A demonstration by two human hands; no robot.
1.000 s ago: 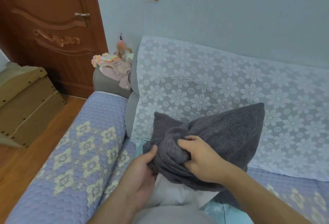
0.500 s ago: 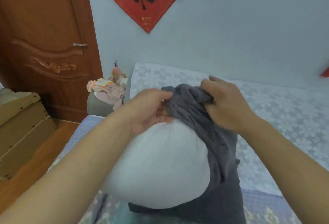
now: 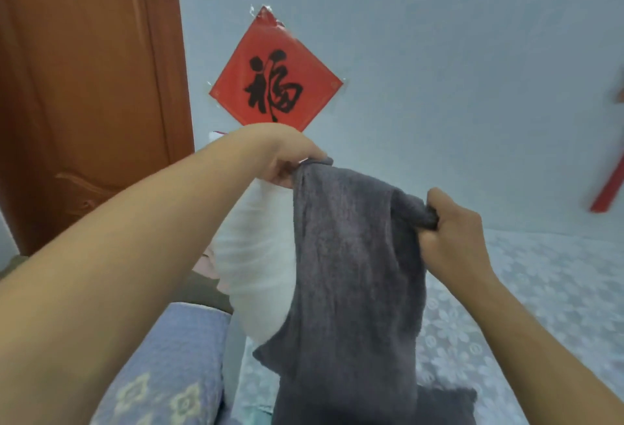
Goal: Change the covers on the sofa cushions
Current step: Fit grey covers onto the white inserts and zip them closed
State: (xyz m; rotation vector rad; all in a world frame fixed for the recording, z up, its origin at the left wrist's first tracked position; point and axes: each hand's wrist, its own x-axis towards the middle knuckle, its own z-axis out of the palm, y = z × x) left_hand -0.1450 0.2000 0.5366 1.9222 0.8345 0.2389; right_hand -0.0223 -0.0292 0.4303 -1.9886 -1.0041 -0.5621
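The old grey cover (image 3: 354,272) is nearly off. It hangs long and loose in the air, held up high in front of the wall. The white cushion (image 3: 260,255) is mostly bare. It sits just behind the grey cover, on its left side, and looks blurry. I cannot tell if the last bit of the cushion is out of the cover or not, because the cloth hides that part.

So the job looks to be in its first half. One cover is coming off. What is left, I think, is to pull the cover fully free, put it down, and then slip a clean cover on. No new cover shows here. A second dark grey shape (image 3: 445,404) lies low on the sofa (image 3: 540,289), maybe another cushion that needs doing too.

Now the grip. The left hand (image 3: 287,161) is up high, and its grip is closed on the top left corner of the grey cover, pinching the cloth between thumb and fingers. It may touch the cushion as well, but I cannot be sure. The right hand (image 3: 452,235) is lower and to the right. Its fingers are curled tight round a bunched bit of the cover's edge.
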